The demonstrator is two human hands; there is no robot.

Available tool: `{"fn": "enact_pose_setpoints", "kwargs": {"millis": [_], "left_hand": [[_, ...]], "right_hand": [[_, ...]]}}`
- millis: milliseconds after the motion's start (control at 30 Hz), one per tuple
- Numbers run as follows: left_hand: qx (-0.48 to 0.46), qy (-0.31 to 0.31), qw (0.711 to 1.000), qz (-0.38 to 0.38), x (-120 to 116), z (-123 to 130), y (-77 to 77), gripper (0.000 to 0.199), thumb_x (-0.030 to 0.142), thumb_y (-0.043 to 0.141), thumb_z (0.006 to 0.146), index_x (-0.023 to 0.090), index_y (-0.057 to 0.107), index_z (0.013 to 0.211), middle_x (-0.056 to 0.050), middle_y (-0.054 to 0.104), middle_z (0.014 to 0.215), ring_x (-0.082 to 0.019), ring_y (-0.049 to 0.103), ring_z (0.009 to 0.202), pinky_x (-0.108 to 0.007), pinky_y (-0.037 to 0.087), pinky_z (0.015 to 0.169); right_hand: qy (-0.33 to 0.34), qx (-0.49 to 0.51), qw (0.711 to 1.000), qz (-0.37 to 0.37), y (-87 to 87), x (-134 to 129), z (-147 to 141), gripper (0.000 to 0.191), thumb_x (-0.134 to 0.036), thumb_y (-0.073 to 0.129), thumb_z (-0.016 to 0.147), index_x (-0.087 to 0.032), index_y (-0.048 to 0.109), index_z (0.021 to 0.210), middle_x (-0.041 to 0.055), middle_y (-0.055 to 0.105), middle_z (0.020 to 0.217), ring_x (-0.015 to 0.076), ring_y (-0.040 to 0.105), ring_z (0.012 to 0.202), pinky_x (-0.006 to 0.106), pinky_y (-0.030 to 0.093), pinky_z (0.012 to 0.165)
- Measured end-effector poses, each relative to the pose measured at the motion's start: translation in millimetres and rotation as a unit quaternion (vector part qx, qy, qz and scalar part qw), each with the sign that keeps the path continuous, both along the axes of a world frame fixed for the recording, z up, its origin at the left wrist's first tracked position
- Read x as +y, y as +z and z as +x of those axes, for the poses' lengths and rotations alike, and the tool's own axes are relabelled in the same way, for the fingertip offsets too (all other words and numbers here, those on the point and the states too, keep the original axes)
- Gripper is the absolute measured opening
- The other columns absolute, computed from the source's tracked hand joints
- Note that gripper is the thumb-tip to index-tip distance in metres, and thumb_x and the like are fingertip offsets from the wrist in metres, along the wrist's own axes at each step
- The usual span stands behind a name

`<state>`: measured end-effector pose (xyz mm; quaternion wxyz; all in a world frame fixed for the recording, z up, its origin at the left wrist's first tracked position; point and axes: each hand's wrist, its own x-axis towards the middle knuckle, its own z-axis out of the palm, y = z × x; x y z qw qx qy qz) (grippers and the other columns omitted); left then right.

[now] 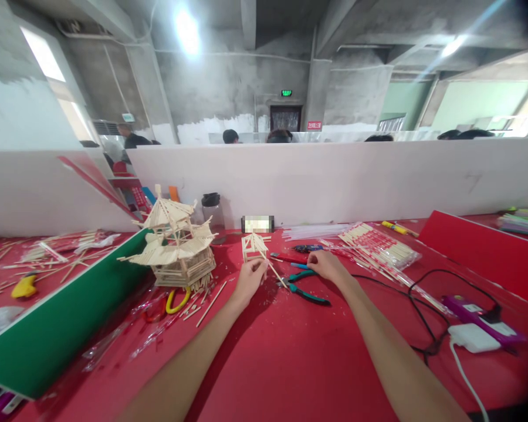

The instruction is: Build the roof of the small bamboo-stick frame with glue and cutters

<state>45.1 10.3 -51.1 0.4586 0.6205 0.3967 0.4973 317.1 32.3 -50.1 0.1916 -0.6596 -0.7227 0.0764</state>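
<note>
My left hand [251,276] is closed on a thin wooden stick [278,274], which slants down to the right over the red table [264,363]. Just behind that hand stands a small wooden stick frame [253,246] with a pointed roof. My right hand [323,264] has its fingers pressed together beside the upper handle of the green-handled pliers [308,288]; whatever it may hold is too small to make out. A blue pen-like item [299,266] lies left of its fingertips. On the left stands a larger wooden pavilion model [176,243] with tiered roofs.
Yellow-handled scissors [178,300] and loose sticks lie by the pavilion. A green board [70,316] stands left. Packed sticks [378,245], black cables and a purple power strip [484,319] are right. Behind are a phone [257,224], a bottle [211,211] and a white partition [334,181].
</note>
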Motion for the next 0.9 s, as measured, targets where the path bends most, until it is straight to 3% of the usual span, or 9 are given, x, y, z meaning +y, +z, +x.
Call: {"fn": "enact_pose_setpoints", "kwargs": {"millis": [533, 900], "left_hand": [[-0.001, 0.001, 1.0, -0.002, 0, -1, -0.1, 0.042, 0.054, 0.059, 0.085, 0.016, 0.056, 0.066, 0.005, 0.048, 0.051, -0.007, 0.04, 0.044, -0.021, 0.027, 0.046], [-0.006, -0.007, 1.0, -0.014, -4, 0, 5.4, 0.043, 0.057, 0.058, 0.084, 0.017, 0.058, 0.069, 0.005, 0.045, 0.05, -0.008, 0.039, 0.043, -0.022, 0.027, 0.046]], "right_hand": [[0.084, 0.04, 0.989, -0.119, 8.3, -6, 7, 0.012, -0.023, 0.066, 0.08, -0.021, 0.078, 0.079, 0.0054, 0.077, 0.077, 0.0203, 0.07, 0.072, 0.025, 0.043, 0.062], [0.095, 0.075, 0.99, -0.069, 0.6, -1, -14, 0.02, -0.039, 0.069, 0.08, -0.022, 0.079, 0.079, 0.0074, 0.078, 0.083, 0.024, 0.071, 0.081, 0.027, 0.046, 0.066]]}}
